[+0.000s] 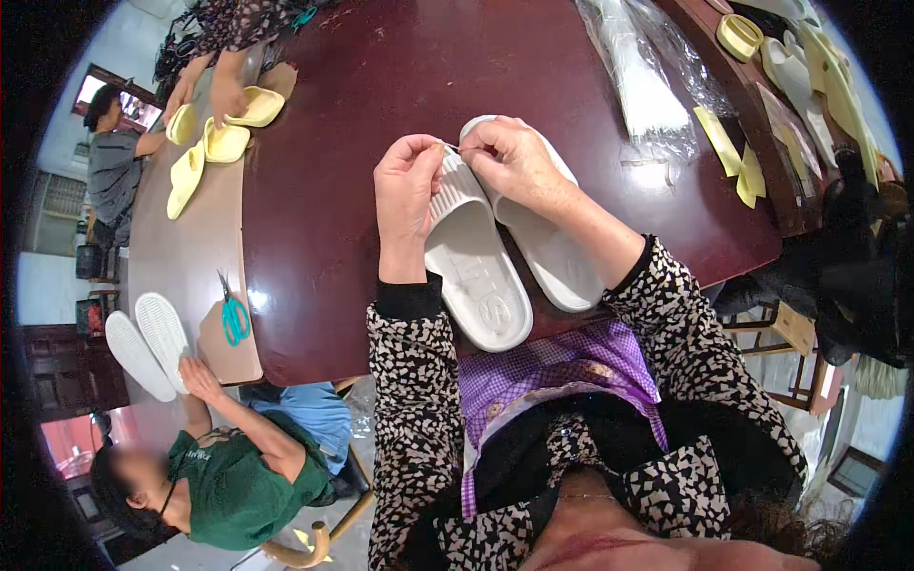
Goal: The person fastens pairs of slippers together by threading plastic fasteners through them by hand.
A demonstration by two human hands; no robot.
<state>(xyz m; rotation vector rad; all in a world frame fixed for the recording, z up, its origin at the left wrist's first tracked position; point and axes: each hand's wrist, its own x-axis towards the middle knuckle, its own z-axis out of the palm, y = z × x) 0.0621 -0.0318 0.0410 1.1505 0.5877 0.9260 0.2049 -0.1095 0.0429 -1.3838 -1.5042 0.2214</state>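
A pair of white slide slippers lies on the dark red table in front of me, toes pointing away. Over the toe end of the left slipper (479, 276), my left hand (407, 186) is closed in a pinch. My right hand (514, 162) pinches close beside it, its wrist lying across the right slipper (557, 252). A thin, pale strand (451, 147) shows between the fingertips of both hands. Its ends are hidden by the fingers. The right hand covers part of the right slipper's strap.
To the right lie a plastic bag of thin white strands (647, 95), yellow pieces (725, 147) and more slippers (795, 76). At left are teal scissors (234, 319), white slippers (157, 333) beside a seated person (248, 466), and yellow slippers (226, 143) under another person's hands.
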